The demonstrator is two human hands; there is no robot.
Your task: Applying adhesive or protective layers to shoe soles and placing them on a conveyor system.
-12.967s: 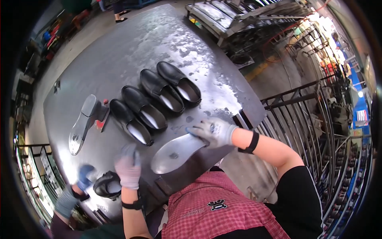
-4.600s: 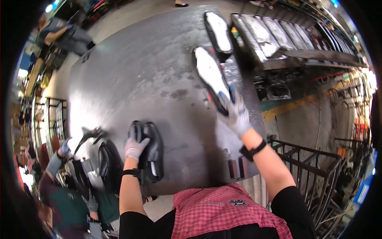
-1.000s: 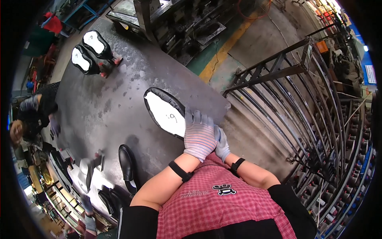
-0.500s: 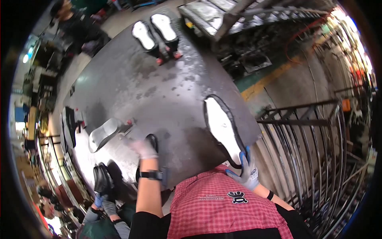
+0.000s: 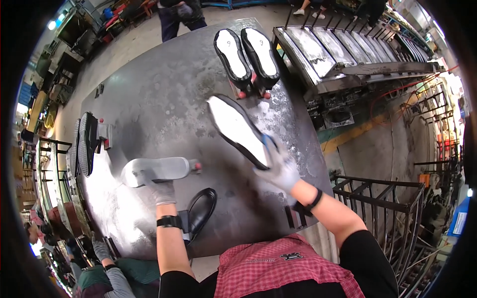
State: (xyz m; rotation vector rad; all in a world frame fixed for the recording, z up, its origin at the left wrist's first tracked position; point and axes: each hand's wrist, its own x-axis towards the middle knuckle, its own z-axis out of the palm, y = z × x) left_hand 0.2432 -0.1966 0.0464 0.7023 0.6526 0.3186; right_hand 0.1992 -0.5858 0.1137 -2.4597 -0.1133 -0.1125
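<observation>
My right hand [image 5: 280,169], in a grey glove with blue on it, grips the heel end of a black shoe with a white underside [image 5: 237,129], which is tilted above the metal table. My left hand [image 5: 161,191], gloved and somewhat blurred, closes on the near side of a grey shoe last [image 5: 161,169] with a red knob at its right end. Its fingertips are partly hidden by the last. Just right of my left wrist lies a black shoe part [image 5: 202,212], its opening upward, beside a grey block.
The dark metal table [image 5: 164,99] bears a pair of white-bottomed black shoes [image 5: 246,57] at the far right and black ribbed soles [image 5: 87,144] at the left edge. Metal racks [image 5: 377,193] stand to the right. A co-worker's gloved hand [image 5: 101,248] is at lower left; another person [image 5: 181,17] stands beyond.
My right hand has lifted the white-bottomed shoe from the table's near right and carried it left and away. My left hand has taken hold of the last, now turned sideways. The view has shifted.
</observation>
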